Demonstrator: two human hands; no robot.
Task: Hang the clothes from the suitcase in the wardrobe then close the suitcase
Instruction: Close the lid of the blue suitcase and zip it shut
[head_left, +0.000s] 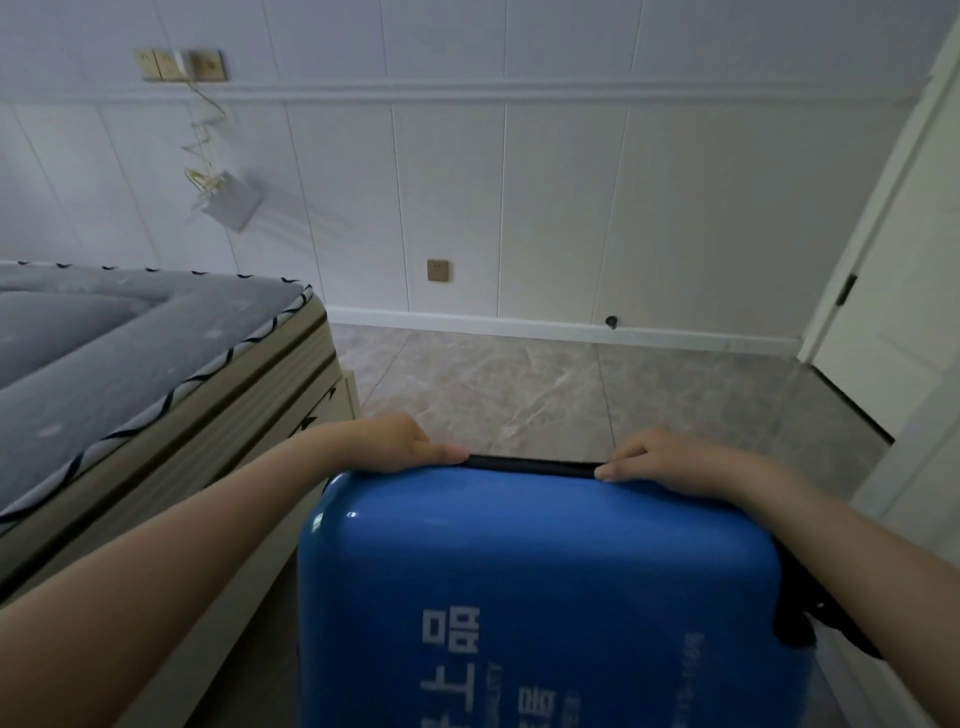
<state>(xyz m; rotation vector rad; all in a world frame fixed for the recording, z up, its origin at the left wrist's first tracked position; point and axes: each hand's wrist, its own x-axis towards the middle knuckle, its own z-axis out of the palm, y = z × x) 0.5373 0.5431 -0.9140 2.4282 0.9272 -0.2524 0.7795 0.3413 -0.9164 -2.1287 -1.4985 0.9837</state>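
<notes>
White panelled wall (519, 182) and marbled floor (545, 384) fill the room ahead of you, with the bed (130, 353) at nine o'clock. Your left hand (400, 441) curls over the far rim of the blue suitcase (535, 571) at six o'clock, fingers behind the shell. Your right hand (660, 460) grips the same rim beside the black zipper (535, 465), likely to steady the lid for closing or opening; no clothes show.

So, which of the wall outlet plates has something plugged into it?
The upper group of plates above the bed: a white plug and dangling cable hang from it. The single low plate is bare.
</notes>
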